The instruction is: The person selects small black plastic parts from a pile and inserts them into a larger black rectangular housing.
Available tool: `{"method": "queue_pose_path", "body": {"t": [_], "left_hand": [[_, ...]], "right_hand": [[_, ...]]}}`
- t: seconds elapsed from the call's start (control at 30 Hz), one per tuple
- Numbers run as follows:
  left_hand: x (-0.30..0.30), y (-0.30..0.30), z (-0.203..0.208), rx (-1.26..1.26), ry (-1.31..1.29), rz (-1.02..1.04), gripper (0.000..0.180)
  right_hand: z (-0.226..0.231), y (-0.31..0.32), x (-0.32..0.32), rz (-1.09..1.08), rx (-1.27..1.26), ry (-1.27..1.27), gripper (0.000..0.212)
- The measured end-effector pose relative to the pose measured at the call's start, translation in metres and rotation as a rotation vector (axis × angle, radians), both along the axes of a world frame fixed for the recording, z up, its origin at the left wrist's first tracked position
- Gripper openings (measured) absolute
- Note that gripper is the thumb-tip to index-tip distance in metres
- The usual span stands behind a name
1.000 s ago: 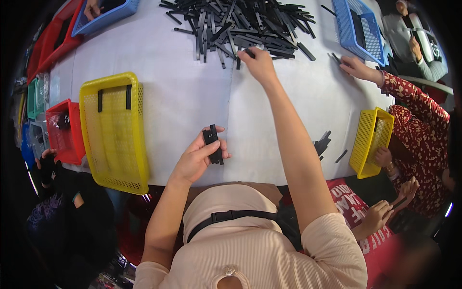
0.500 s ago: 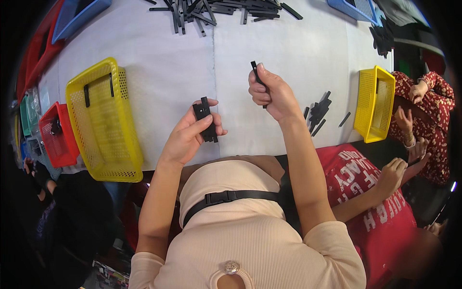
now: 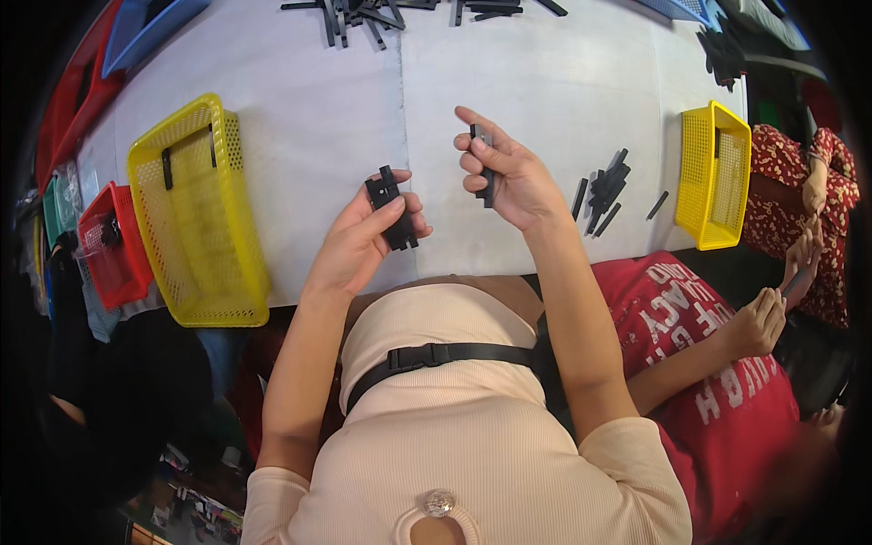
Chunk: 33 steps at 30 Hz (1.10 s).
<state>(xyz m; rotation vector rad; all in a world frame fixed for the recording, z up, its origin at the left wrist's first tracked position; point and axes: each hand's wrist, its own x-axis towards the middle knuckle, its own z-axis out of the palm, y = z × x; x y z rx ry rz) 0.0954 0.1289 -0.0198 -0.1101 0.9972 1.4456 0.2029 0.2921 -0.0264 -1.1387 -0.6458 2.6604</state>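
Several flat black strips [image 3: 389,207] lie bunched in my left hand [image 3: 359,232], its thumb pressed across them. To the right, my right hand [image 3: 513,177] grips one black strip [image 3: 484,168] between thumb and curled fingers, with the index finger pointing out past it. Both hands are above the white table [image 3: 318,118], apart from each other. Close to the right hand's wrist, a small pile of black strips [image 3: 607,189] rests on the table, with a loose strip [image 3: 658,205] beside it.
A yellow basket [image 3: 245,245] with two strips stands at left, beside a red basket [image 3: 123,272]. Another yellow basket [image 3: 686,177] stands at right. More black strips [image 3: 363,18] are heaped at the far edge. Co-workers' hands [image 3: 758,322] are close on the right.
My right index finger has stretched out, and the strip in that hand is turned more upright. The left hand keeps its bunch. The view has shifted slightly.
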Motion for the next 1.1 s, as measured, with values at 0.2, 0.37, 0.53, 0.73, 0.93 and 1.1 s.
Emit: {"method": "queue_pose_path", "body": {"t": [0.2,0.37,0.53,0.73,0.93,1.1], "left_hand": [[0.002,0.003,0.004,0.004,0.064,-0.027,0.035],[0.008,0.005,-0.006,-0.003,0.073,0.070,0.029],[0.011,0.016,0.002,-0.058,-0.003,0.071,0.028],[0.011,0.014,-0.001,-0.043,0.069,-0.018,0.033],[0.009,0.014,-0.005,-0.092,-0.042,0.010,0.037],[-0.005,0.002,-0.011,-0.050,-0.036,0.038,0.030]], "right_hand": [[-0.015,0.008,0.015,0.049,-0.085,0.191,0.023],[0.013,-0.022,-0.011,0.022,0.275,-0.036,0.024],[0.022,-0.039,-0.025,0.083,0.484,-0.146,0.025],[0.003,-0.050,-0.029,0.146,0.755,-0.189,0.031],[-0.001,-0.044,-0.026,0.381,0.754,-0.236,0.046],[-0.038,0.007,-0.076,0.341,1.278,-0.249,0.031]]}}
